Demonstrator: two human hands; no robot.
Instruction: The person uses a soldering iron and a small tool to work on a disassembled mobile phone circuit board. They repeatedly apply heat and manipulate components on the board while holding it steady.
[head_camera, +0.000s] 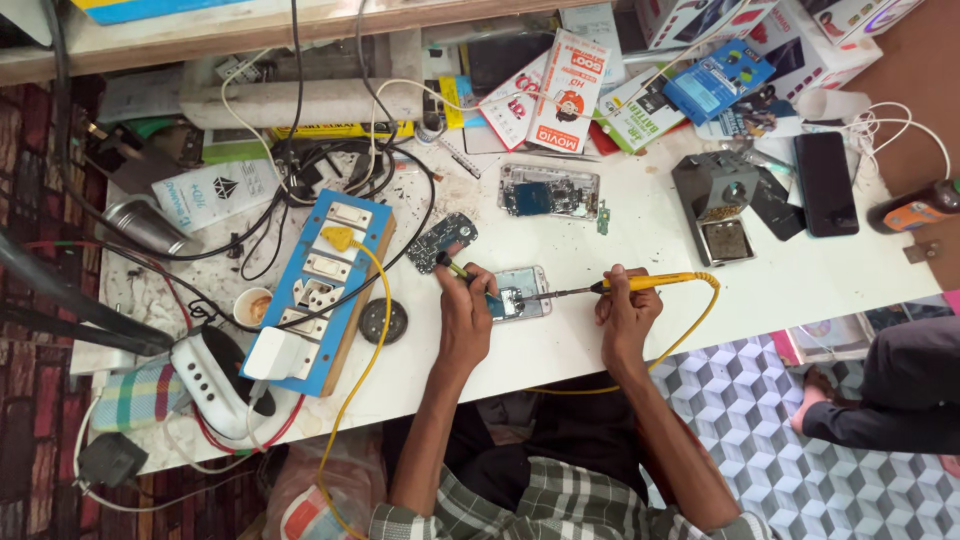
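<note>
Left hand (466, 312) pinched shut on a slim screwdriver (466, 277), its point down at the opened phone (519, 294), apparently pinning a part steady. Right hand (626, 310) wrapped closed round a yellow soldering iron (640, 284), held low and almost flat so the tip reaches the same spot from the side. Phone flat on the white table (640, 240), between both hands. Beyond, a loose circuit board (441, 241), a second stripped phone (548, 191), a blue switchboard (322, 290) at left, a solder stand (716, 205) at right.

One head-worn view looks steeply down from fairly high onto the cluttered white workbench (620, 250).
</note>
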